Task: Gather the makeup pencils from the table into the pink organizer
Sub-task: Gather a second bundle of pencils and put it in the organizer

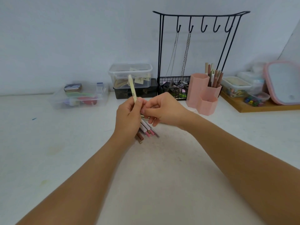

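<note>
My left hand [128, 117] grips a cream makeup pencil [131, 88] that stands upright above the fist. The same hand holds a bundle of pencils [146, 131] in pink, white and brown, whose ends stick out below it just over the table. My right hand [162, 109] is pressed against the left, its curled fingertips pinching at the top of the bundle. The pink organizer [197, 90], made of three hexagonal cups, stands to the right behind my hands. Its back right cup holds several upright pencils [213, 77]; the low front cup looks empty.
A black wire jewellery stand [194, 46] with hanging chains stands behind the organizer. Left of it are stacked plastic boxes [130, 75] and a clear lidded box [79, 96]. At the right, a wooden tray [259, 108] carries small containers and a pink-framed mirror [282, 82].
</note>
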